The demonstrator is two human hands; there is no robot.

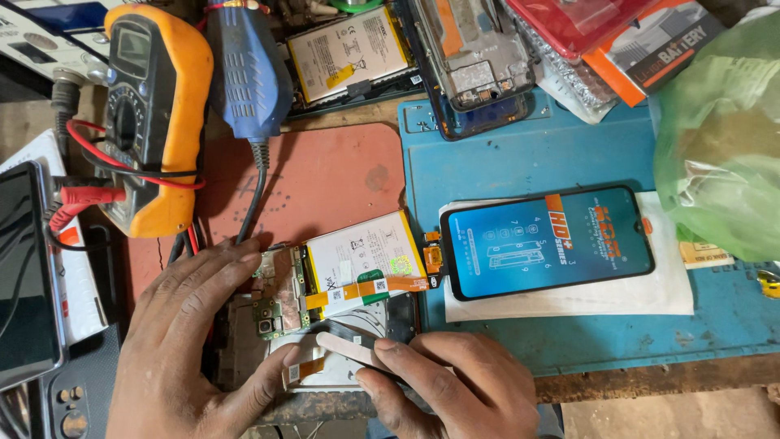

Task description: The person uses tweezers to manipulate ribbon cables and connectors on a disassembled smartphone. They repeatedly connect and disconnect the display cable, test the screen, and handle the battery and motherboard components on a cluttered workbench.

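Head view, the only one I have. My left hand lies flat, fingers spread, across the left part of an opened phone, with the fingertips reaching its green circuit board. My right hand sits at the phone's near edge, thumb and forefinger pinched on a thin pale strip that lies over a dark piece there; I cannot tell whether the strip is loose or stuck down.

The phone lies between the two hands, its white battery just beyond my right fingertips. From the battery's far-right corner an orange flex cable runs to a replacement screen resting face-up on white paper, to the right of and beyond my right hand.

My worries, as judgements only: that flex is short and looks taut, so any shove of the phone by my left palm could strain or tear it at the connector, or drag the screen off its paper. If my right pinch pulls the strip sharply, the phone may jump and do the same. Fingertips on the bare board could also press small parts.

Beyond my left hand stand an orange multimeter with red leads and a blue tool whose cable trails down to my left fingers; a snag there could tug it onto the board.
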